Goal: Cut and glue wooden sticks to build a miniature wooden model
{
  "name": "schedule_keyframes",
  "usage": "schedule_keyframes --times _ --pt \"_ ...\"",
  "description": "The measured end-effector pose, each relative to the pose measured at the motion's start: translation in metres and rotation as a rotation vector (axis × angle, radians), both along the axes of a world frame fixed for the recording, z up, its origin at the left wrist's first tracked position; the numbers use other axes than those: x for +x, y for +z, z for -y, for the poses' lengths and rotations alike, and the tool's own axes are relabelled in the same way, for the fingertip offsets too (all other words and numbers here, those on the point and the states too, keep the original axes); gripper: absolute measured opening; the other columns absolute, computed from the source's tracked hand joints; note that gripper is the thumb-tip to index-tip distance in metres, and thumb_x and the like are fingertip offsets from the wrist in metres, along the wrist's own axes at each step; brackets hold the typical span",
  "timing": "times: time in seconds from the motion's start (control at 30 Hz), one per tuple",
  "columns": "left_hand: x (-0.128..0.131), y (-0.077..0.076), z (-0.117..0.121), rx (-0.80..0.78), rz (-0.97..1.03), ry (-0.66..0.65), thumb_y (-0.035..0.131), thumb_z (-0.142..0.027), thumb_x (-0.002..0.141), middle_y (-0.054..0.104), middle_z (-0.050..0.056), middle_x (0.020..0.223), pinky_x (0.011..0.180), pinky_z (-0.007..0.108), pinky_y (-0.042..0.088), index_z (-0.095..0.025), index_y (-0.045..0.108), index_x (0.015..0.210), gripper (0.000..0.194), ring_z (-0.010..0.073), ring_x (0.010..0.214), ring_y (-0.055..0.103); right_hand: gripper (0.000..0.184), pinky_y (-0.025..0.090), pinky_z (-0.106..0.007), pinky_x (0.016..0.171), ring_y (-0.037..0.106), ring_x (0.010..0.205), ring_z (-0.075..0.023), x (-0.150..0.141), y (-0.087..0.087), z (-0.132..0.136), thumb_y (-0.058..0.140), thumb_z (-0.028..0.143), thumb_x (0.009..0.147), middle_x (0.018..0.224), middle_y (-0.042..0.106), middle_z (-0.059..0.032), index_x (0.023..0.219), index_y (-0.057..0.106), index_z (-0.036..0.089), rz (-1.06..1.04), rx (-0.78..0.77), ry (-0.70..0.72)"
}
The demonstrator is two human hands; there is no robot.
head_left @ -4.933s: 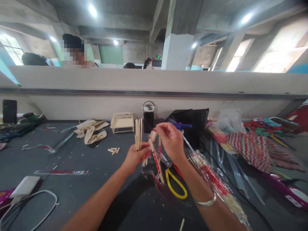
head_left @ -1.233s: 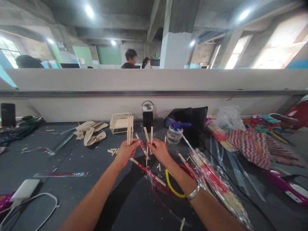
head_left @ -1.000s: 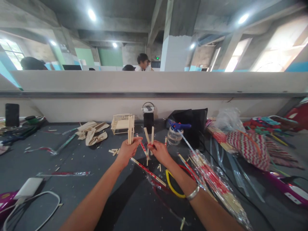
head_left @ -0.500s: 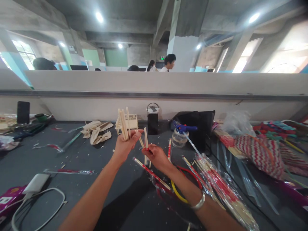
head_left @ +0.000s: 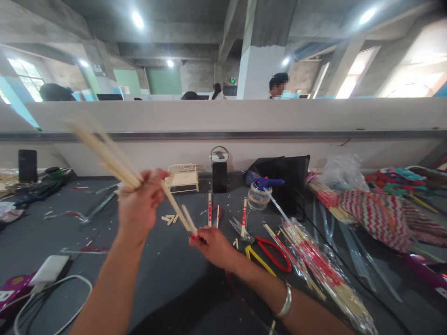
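My left hand (head_left: 139, 200), blurred by motion, is closed around a bundle of pale wooden chopsticks (head_left: 108, 156) that slants up to the left. Lower and to the right, my right hand (head_left: 213, 246) pinches a pair of chopsticks (head_left: 186, 217) at their red-wrapped end. One stick of this pair reaches up to my left fingertips; the other, shorter in view, stands free. Behind my hands is a small model bed (head_left: 183, 178) made of thin pale sticks. Short cut stick pieces (head_left: 170, 218) lie between my hands and the model.
Scissors with red and yellow handles (head_left: 275, 253) lie right of my right hand, near plastic-wrapped chopsticks (head_left: 321, 260). A blue glue gun (head_left: 267, 181) rests on a clear jar (head_left: 259, 197). A phone (head_left: 220, 177) stands at the back; a white power bank (head_left: 52, 270) lies left.
My left hand has moved left and toward me, tilting its bundle to the left. My right hand has shifted left and down with its chopsticks, uncovering the scissors.
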State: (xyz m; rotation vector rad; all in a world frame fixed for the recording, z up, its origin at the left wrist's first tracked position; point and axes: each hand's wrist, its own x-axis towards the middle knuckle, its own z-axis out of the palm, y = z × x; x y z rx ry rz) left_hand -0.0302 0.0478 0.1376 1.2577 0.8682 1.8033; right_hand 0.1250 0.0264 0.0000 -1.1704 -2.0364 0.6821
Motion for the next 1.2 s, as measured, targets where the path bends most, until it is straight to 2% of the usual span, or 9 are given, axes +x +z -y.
schedule_keyframes --times 0.1,0.2,0.33,0.5,0.7,0.87,0.97,1.07,1.2 --pt "-0.026 0.019 0.002 0.138 0.059 0.138 0.067 -0.031 0.076 0.026 -0.009 0.041 0.037 0.019 0.018 -0.02 0.066 0.067 0.014 0.0022 0.037 0.023 0.017 0.037 -0.021 0.061 0.053 0.065 -0.0116 -0.005 -0.007 -0.002 0.059 0.024 0.084 0.066 0.059 0.0006 0.069 0.062 0.016 0.004 -0.036 0.059" --pt "-0.042 0.019 -0.008 0.152 0.077 0.205 0.069 -0.028 0.072 0.033 -0.008 0.043 0.036 0.018 0.018 -0.018 0.06 0.061 0.018 0.0031 0.038 0.028 0.021 0.036 -0.02 0.056 0.051 0.058 -0.0104 -0.004 -0.003 -0.007 0.057 0.026 0.084 0.06 0.057 0.0022 0.066 0.061 0.016 -0.129 -0.155 -0.05" --pt "-0.027 -0.007 -0.025 -0.056 -0.013 0.119 0.068 -0.041 0.071 0.039 -0.007 0.046 0.034 0.016 0.02 -0.016 0.055 0.06 0.03 0.0037 0.039 0.03 0.03 0.036 -0.02 0.056 0.05 0.056 -0.0098 0.004 0.006 -0.01 0.05 0.032 0.088 0.058 0.055 0.0028 0.063 0.057 0.016 -0.28 -0.2 -0.162" --pt "0.015 -0.04 -0.03 -0.231 -0.306 -0.089 0.062 -0.048 0.073 0.041 -0.007 0.047 0.036 0.017 0.022 -0.017 0.051 0.062 0.035 0.0051 0.039 0.032 0.04 0.032 -0.02 0.051 0.042 0.052 -0.0087 0.008 0.012 -0.003 0.043 0.048 0.09 0.055 0.046 0.0048 0.07 0.057 0.017 -0.475 -0.249 -0.023" --pt "0.036 -0.058 -0.026 -0.286 -0.389 -0.09 0.062 -0.053 0.072 0.037 -0.008 0.046 0.038 0.019 0.021 -0.016 0.053 0.06 0.04 0.0047 0.039 0.029 0.043 0.028 -0.019 0.046 0.037 0.051 -0.008 0.007 0.018 0.001 0.047 0.056 0.085 0.057 0.042 0.0046 0.069 0.053 0.017 -0.588 -0.307 0.008" --pt "0.016 -0.04 -0.03 -0.204 -0.154 0.032 0.067 -0.044 0.069 0.037 -0.008 0.044 0.037 0.02 0.02 -0.015 0.058 0.061 0.032 0.005 0.038 0.03 0.039 0.028 -0.019 0.047 0.038 0.051 -0.0079 -0.001 0.022 0.014 0.043 0.049 0.089 0.057 0.042 0.0045 0.07 0.053 0.017 -0.518 -0.387 0.064" --pt "-0.019 -0.012 -0.028 -0.083 0.112 0.185 0.07 -0.038 0.068 0.034 -0.009 0.043 0.038 0.02 0.023 -0.017 0.057 0.059 0.026 0.0053 0.039 0.031 0.033 0.03 -0.019 0.049 0.042 0.05 -0.0085 -0.008 0.029 0.037 0.041 0.035 0.09 0.055 0.045 0.0043 0.066 0.055 0.017 -0.214 -0.407 0.227" --pt "-0.05 0.01 -0.017 0.066 0.078 0.268 0.07 -0.031 0.072 0.037 -0.008 0.045 0.041 0.021 0.023 -0.019 0.056 0.058 0.023 0.005 0.042 0.029 0.026 0.028 -0.022 0.049 0.047 0.052 -0.011 -0.009 0.038 0.067 0.046 0.026 0.087 0.056 0.053 0.0024 0.065 0.059 0.018 0.246 -0.262 0.419" --pt "-0.058 0.013 -0.004 0.048 -0.106 0.198 0.066 -0.037 0.078 0.044 -0.006 0.053 0.043 0.021 0.025 -0.019 0.061 0.067 0.022 0.0059 0.047 0.035 0.022 0.032 -0.024 0.052 0.052 0.053 -0.0142 0.024 0.046 0.108 0.049 0.026 0.083 0.061 0.063 -0.0015 0.068 0.064 0.021 0.47 -0.091 0.374"
